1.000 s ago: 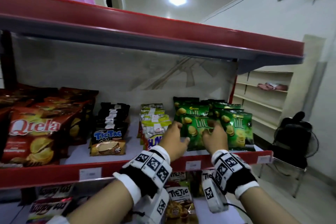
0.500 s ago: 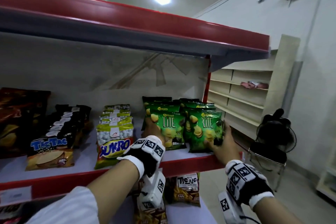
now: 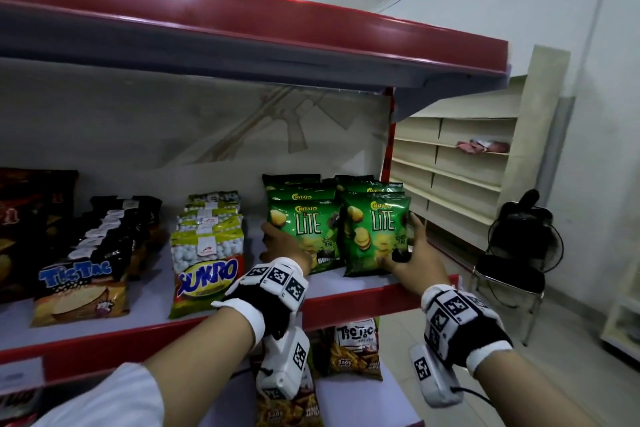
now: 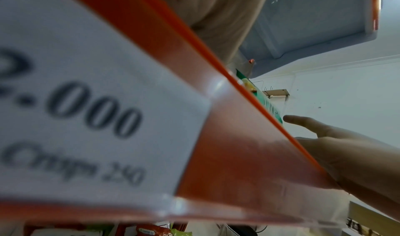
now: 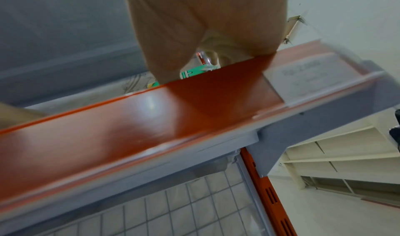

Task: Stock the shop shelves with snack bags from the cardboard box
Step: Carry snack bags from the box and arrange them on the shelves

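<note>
Both your hands clasp the two front Lite bags, left hand (image 3: 282, 246) on the outer edge of the left bag (image 3: 304, 236), right hand (image 3: 414, 253) cupping the right bag (image 3: 375, 239), both upright on the shelf (image 3: 346, 302) between your palms, so this row looks stocked; the box is out of view.

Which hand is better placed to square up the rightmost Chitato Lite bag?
Right. The right hand already holds the rightmost Chitato Lite bag at its outer edge. The left hand is at the neighbouring Chitato Lite bag, one column further from it.
</note>
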A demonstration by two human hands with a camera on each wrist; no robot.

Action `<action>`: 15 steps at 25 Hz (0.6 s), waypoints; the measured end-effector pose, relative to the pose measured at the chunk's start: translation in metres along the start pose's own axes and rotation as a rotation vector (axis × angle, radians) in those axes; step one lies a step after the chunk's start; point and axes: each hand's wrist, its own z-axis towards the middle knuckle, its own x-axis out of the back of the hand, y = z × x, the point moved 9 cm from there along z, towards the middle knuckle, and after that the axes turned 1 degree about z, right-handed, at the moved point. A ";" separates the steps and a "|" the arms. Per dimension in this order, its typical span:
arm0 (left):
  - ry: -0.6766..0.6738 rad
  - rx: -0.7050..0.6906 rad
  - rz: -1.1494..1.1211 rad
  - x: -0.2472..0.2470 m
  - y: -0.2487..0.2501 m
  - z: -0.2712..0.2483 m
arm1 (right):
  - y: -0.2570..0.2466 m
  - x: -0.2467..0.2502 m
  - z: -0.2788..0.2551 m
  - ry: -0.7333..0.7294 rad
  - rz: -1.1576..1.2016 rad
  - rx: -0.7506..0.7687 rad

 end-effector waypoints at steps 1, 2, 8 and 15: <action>-0.004 0.004 -0.024 0.000 -0.002 0.000 | -0.001 -0.002 0.000 -0.006 -0.019 0.023; -0.021 0.004 -0.040 0.000 -0.003 0.000 | -0.003 -0.003 0.000 -0.007 -0.023 0.037; -0.012 -0.015 -0.129 0.000 -0.009 -0.002 | 0.001 0.000 0.004 0.012 0.059 0.028; -0.005 -0.050 0.016 0.004 -0.004 -0.009 | -0.005 0.007 -0.004 0.046 0.104 0.049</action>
